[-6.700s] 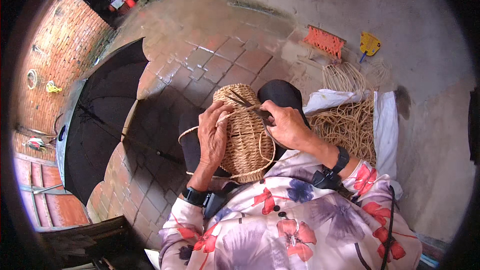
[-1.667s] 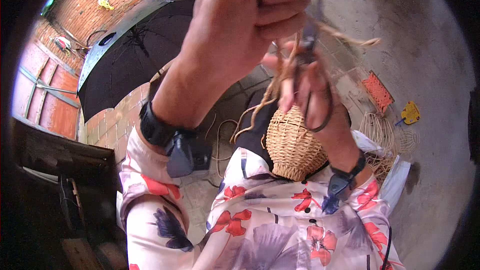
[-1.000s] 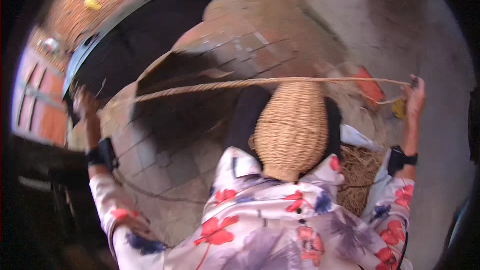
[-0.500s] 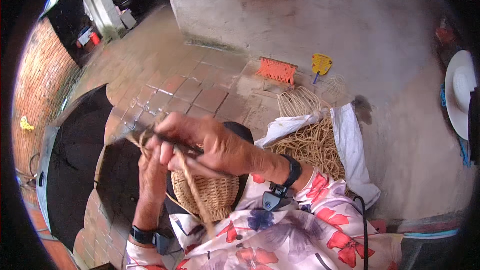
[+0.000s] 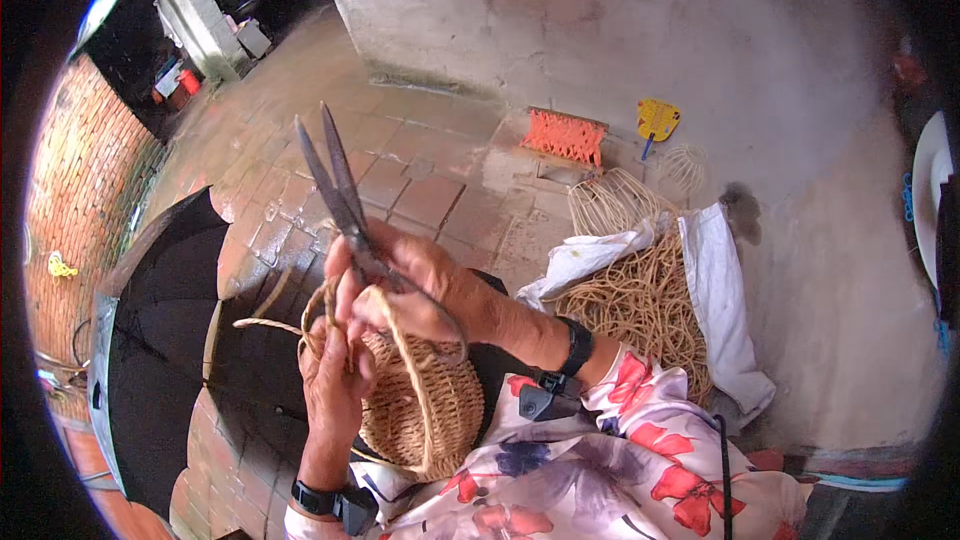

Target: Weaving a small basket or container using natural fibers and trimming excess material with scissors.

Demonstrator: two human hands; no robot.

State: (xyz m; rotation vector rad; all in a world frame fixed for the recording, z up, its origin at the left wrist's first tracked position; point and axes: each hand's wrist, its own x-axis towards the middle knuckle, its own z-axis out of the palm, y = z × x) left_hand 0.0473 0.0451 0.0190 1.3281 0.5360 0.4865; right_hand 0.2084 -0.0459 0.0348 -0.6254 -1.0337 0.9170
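Observation:
My right hand (image 5: 435, 280) is closed around dark metal scissors (image 5: 342, 190). Their blades point up and away, slightly apart, and one handle loop hangs below my fingers. Just lower and to the left, my left hand (image 5: 335, 370) pinches a looped, twisted straw cord (image 5: 330, 308) between its fingers, with a loose end sticking out to the left. Another strand of cord (image 5: 408, 340) runs down from near my right fingers across the front of a woven straw basket (image 5: 430, 405). The basket rests at my lap, its upper part hidden behind my hands.
A white sack (image 5: 735, 300) full of tangled straw cord (image 5: 640, 305) lies open at the right. Beyond it are an orange-wrapped low stool (image 5: 563, 138) and a yellow hand fan (image 5: 658, 120) by the wall. A black umbrella (image 5: 165, 320) spreads at the left on the paved floor.
The hands have moved apart, the left one lower. The scissors have swung up into clear view with blades pointing upward. More of the basket shows.

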